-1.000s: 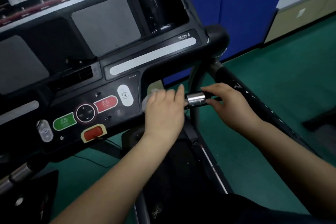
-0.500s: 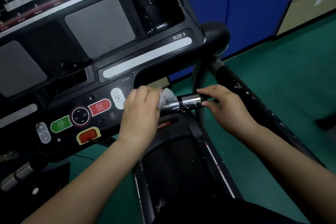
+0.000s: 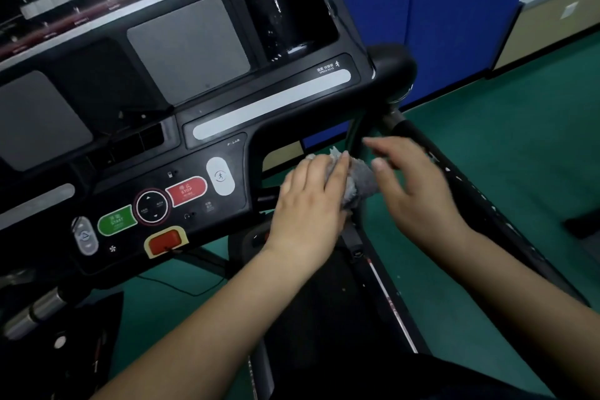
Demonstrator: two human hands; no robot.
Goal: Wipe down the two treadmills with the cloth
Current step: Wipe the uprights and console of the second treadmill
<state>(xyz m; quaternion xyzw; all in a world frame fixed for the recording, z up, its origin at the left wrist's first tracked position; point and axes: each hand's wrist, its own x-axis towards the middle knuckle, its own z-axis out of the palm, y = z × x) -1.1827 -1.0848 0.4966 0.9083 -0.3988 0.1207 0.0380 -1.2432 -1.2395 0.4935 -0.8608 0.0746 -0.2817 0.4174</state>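
**Grey cloth now bunched over the treadmill's short grip bar, both hands close in**

Seen from above, looking down at a black treadmill console [image 3: 227,101] with its belt [image 3: 324,318] running below. Left hand [image 3: 311,204] laid palm-down, fingers straight and together, pressing a crumpled grey cloth [image 3: 360,182] against the short grip bar just right of the console. Cloth bulging out past the fingertips toward the right. Right hand [image 3: 412,191] just beside the cloth, fingers spread and loosely extended, blurred with motion; cannot tell whether the fingertips touch the cloth, and nothing seen clamped in that hand.

Changed from half a second ago: shiny metal sensor section of the bar, then bare between the hands and pinched at its right end by the right hand, now fully covered by cloth and left hand. Left hand shifted right along the bar. Right hand let go of the bar and opened.

On the console: green start button [image 3: 115,221], round black arrow pad [image 3: 152,206], red stop button [image 3: 186,191], white oval button with a runner icon [image 3: 220,176], red safety key in a cream surround [image 3: 166,242]. Long white speed strip [image 3: 272,104] above these. Dark side handrail [image 3: 461,178] slanting down to the right, behind the right hand. Green floor [image 3: 503,146] beneath, blue panels [image 3: 438,16] beyond, and a pale counter [image 3: 558,13] at far upper right.
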